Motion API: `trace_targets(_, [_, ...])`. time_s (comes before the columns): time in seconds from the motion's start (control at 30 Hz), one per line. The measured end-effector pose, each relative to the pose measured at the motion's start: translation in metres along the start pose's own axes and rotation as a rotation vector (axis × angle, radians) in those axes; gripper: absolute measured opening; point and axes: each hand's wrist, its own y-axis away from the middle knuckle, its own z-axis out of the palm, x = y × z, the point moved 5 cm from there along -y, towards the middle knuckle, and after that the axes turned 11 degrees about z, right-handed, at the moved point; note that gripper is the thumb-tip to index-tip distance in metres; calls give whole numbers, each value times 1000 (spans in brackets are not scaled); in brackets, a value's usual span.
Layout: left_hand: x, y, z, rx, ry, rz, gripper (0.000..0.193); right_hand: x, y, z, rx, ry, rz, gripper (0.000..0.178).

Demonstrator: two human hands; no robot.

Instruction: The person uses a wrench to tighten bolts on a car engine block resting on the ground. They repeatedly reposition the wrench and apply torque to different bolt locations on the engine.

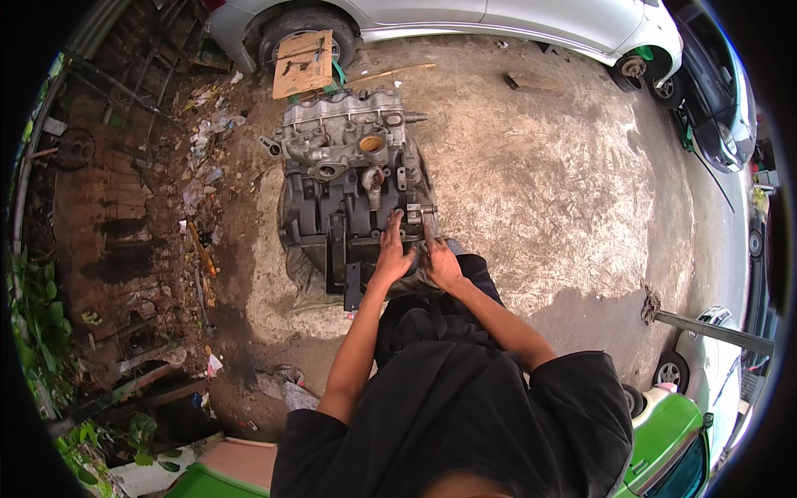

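A greasy car engine [311, 207] lies on the ground before me, its dark block nearest and its grey metal cylinder head [340, 108] at the far side. My left hand [393, 256] rests against the near right part of the block, its fingers stretched forward and thumb apart. Just right of it, my right hand [442, 264] touches the engine's right edge, fingers extended. Between the two sets of fingertips sits a small light metal piece [415, 212] on the engine. What lies under my palms is hidden.
A cloth or sheet [307, 292] lies under the engine. Beyond it stand a silver car [498, 17] and a cardboard piece [303, 65] against its wheel. A wooden block [533, 84] lies on the concrete at far right. Litter [203, 137] and scrap cover the left side.
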Motion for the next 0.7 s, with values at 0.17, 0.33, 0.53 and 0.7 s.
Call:
trace_targets(0.17, [2, 0, -1, -1, 3, 6, 93, 0, 1, 2, -12, 100, -36, 108])
trace_targets(0.33, [3, 0, -1, 16, 7, 20, 93, -5, 3, -2, 23, 130, -59, 108])
trace_targets(0.53, [2, 0, -2, 42, 61, 32, 96, -23, -3, -17, 94, 32, -12, 77])
trace_targets(0.7, [2, 2, -4, 46, 85, 28, 95, -36, -23, -55, 315, -223, -67, 28])
